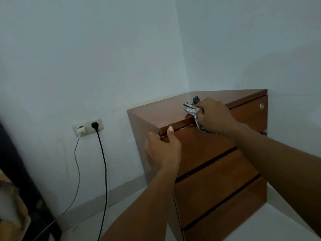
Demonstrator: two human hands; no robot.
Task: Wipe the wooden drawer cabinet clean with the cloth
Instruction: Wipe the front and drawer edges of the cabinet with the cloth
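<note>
My right hand (214,115) is closed on the cloth (191,110), bunched in the grip, pressing it on the front lip of the cabinet (205,153) top, right at the edge above the top drawer. My left hand (163,146) is wrapped loosely round the front left corner, thumb up on the lip, fingers on the side panel, holding no loose item, just bracing. Cloth sticks out past my knuckles to the far left of the grip, and a tail hangs down below the wrist over the drawer gap. Its long axis runs roughly front to back across the lip, far end pointing toward the wall corner. To do this well, I'd say: keep left hand steady on the corner so the cabinet doesn't shift, flatten the cloth more under the palm, drag along the lip toward the left hand, then sweep the top. A small dark object (196,99) sits on the top just beyond my right grip, can't tell what; go around it. The drawer fronts below my hands look not yet wiped, judging only.
</note>
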